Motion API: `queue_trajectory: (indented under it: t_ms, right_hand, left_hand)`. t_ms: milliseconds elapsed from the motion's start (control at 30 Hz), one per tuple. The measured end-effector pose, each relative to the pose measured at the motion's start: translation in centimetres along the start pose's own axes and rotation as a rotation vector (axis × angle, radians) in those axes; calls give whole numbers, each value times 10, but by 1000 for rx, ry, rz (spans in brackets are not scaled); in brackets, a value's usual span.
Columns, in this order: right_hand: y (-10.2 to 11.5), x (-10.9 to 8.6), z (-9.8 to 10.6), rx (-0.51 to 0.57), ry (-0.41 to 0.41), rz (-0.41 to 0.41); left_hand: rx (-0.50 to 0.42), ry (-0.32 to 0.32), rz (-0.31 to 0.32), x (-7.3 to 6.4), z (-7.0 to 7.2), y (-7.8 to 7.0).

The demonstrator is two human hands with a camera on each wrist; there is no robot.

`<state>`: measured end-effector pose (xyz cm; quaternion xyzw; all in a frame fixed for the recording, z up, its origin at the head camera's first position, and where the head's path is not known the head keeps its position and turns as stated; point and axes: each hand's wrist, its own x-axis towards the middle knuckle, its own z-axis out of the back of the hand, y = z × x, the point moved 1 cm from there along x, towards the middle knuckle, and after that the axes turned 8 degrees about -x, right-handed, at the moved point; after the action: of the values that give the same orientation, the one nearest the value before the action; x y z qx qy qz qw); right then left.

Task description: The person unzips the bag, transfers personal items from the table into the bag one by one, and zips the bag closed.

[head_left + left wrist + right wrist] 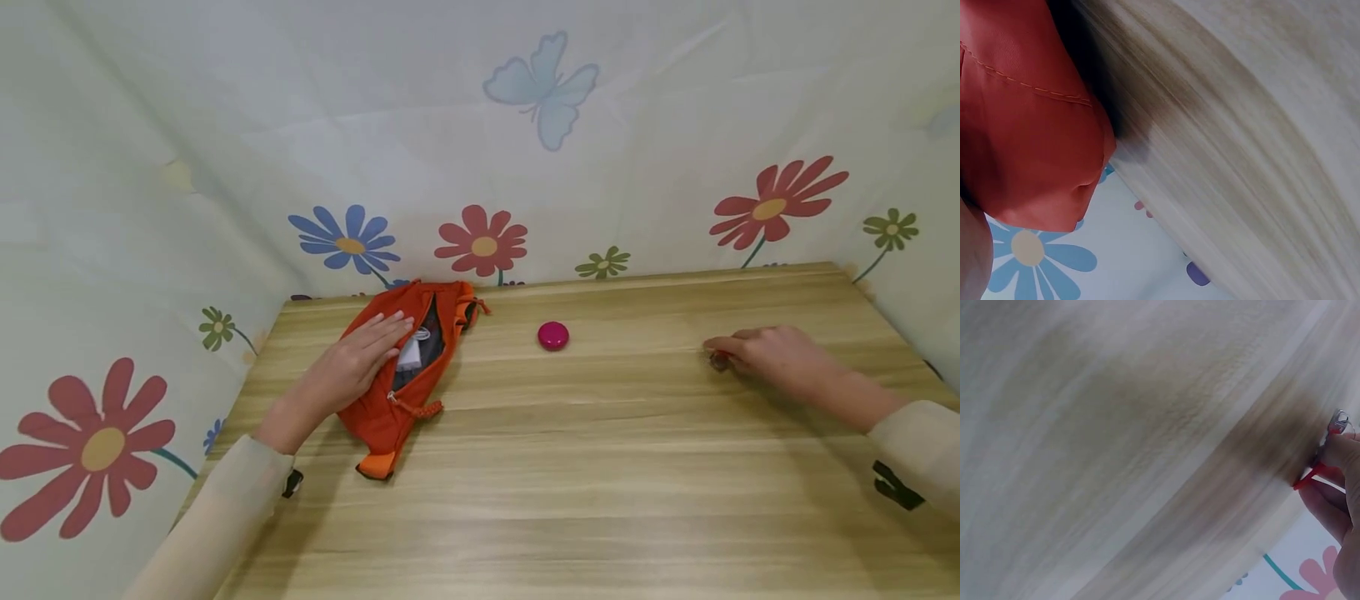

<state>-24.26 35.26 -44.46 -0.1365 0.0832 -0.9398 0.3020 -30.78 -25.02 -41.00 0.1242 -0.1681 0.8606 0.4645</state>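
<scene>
An orange-red fabric waist bag (358,417) lies at the table's left, its zip parted along a grey-lined pocket. Inside the pocket are a white block (410,356) and a coiled white cable (422,334). My left hand (363,354) rests on the bag beside the opening, fingers extended; its thumb is hidden in the head view. Over at the table's right, my right hand (783,360) pinches a small red and silver nail clipper (1337,422), partly covered by the fingers. Between bag and right hand sits a round, glossy magenta case (553,336).
The wood-grain table (570,483) meets a flower-printed cloth backdrop (390,150) at its back and left edges. A cord pull (420,409) hangs from the bag's zip. Black straps show at both wrists.
</scene>
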Motion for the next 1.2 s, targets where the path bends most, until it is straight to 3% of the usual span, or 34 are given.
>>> queue_trajectory:
  t_ms: [233,600,800,1200]
  right_hand:
    - [-9,0,-3,44,-60,59]
    - [-12,-3,1,129,-66,-6]
    - [-13,-4,3,106,-60,-33]
    - [-8,-17,5,98,13,214]
  left_hand:
    - [0,-19,-21,-1,-1,0]
    - [5,-12,-16,-1,0,1]
    - [7,-13,-21,-1,1,0]
    - [9,-4,-7,-2,-1,1]
